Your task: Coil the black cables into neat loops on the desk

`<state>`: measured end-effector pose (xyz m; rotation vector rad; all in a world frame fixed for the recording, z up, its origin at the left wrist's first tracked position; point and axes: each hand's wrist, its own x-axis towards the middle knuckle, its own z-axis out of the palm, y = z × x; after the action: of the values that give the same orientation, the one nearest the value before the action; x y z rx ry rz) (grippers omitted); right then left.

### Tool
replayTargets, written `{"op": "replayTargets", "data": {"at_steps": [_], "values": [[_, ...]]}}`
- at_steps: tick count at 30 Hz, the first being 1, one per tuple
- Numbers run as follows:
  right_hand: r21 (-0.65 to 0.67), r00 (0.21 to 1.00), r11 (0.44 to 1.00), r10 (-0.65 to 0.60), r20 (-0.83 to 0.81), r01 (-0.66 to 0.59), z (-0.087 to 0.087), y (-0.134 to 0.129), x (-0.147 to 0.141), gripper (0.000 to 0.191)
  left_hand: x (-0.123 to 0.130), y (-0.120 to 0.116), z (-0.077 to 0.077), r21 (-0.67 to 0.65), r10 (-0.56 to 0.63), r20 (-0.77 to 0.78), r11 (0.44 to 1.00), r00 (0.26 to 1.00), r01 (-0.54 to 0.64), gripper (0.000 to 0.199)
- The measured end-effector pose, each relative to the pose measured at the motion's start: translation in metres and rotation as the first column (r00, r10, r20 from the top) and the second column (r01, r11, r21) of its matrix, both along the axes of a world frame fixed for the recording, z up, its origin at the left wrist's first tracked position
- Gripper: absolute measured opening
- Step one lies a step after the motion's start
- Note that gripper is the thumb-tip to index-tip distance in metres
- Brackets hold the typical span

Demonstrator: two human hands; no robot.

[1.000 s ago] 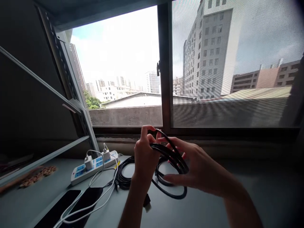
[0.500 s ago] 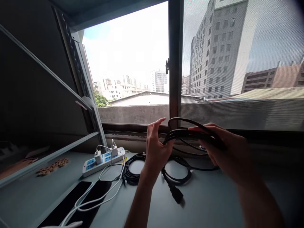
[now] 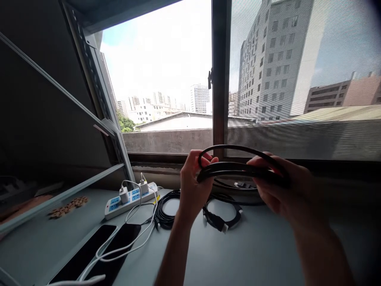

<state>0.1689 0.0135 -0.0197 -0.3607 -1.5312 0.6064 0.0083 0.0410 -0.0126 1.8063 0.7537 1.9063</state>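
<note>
A looped black cable [image 3: 232,169] is stretched level between my two hands, above the desk. My left hand [image 3: 195,186] is closed around the left bend of the loops, its fingertips curled behind them. At the other end my right hand [image 3: 279,182] grips the loops between thumb and fingers, partly in shadow. One strand arches above the rest of the bundle. Below, a black plug [image 3: 217,222] with a pale tip shows in front of a second black cable coil [image 3: 238,216] on the desk; whether it hangs from the held cable I cannot tell.
Another black cable coil [image 3: 162,216] lies left of my left forearm. Behind it stands a white power strip [image 3: 131,202] with chargers. White cords [image 3: 119,252] cross two dark flat devices [image 3: 86,250]. A metal frame [image 3: 119,139] rises at left, and a window [image 3: 220,79] faces me.
My left fingers have curled in around the cable from a more stretched position. The loops are drawn closer together, and the black plug has risen and shifted slightly left.
</note>
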Motion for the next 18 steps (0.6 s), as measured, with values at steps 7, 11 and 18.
{"op": "replayTargets", "data": {"at_steps": [7,11,18], "values": [[0.071,0.897,0.905,-0.425,0.122,0.419,-0.003,0.03,-0.009,0.01,-0.003,-0.002,-0.003,-0.192,-0.107,0.298,0.967,0.949,0.17,0.041],[0.056,0.819,0.849,-0.523,0.236,0.526,-0.006,0.034,-0.015,0.02,0.0,-0.004,0.001,-0.176,-0.046,0.533,0.971,0.845,0.164,0.047],[0.006,0.887,0.928,-0.359,0.29,0.373,-0.005,0.014,-0.012,0.015,0.006,-0.009,0.004,-0.143,-0.028,0.666,0.976,0.745,0.164,0.046]]}}
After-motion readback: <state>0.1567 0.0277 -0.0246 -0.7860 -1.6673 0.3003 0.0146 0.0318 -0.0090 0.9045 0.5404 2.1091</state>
